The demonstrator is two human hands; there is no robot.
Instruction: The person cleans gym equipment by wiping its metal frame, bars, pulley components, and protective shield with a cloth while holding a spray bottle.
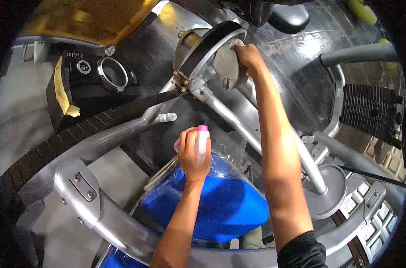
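Observation:
My left hand [194, 156] is wrapped around a spray bottle [201, 149] with a pink nozzle and a whitish trigger head. It is raised in front of a blue plastic-wrapped pad [207, 205]; the rest of the bottle is hidden by the hand. Stretched forward, my right hand [249, 60] grips a grey cloth [226, 67]. The cloth lies against the inner side of a round wheel [214, 44] with a black band around its edge and a silver rim. Part of the cloth hangs below my fingers.
Silver tubes [232, 118] run from the wheel toward a round disc base [332, 196]. A curved frame bar [122, 230] crosses in front. At left are a black strap [82, 127], a yellow paper [61, 87] and a silver ring [113, 73]. A ribbed black footplate [368, 109] is at right.

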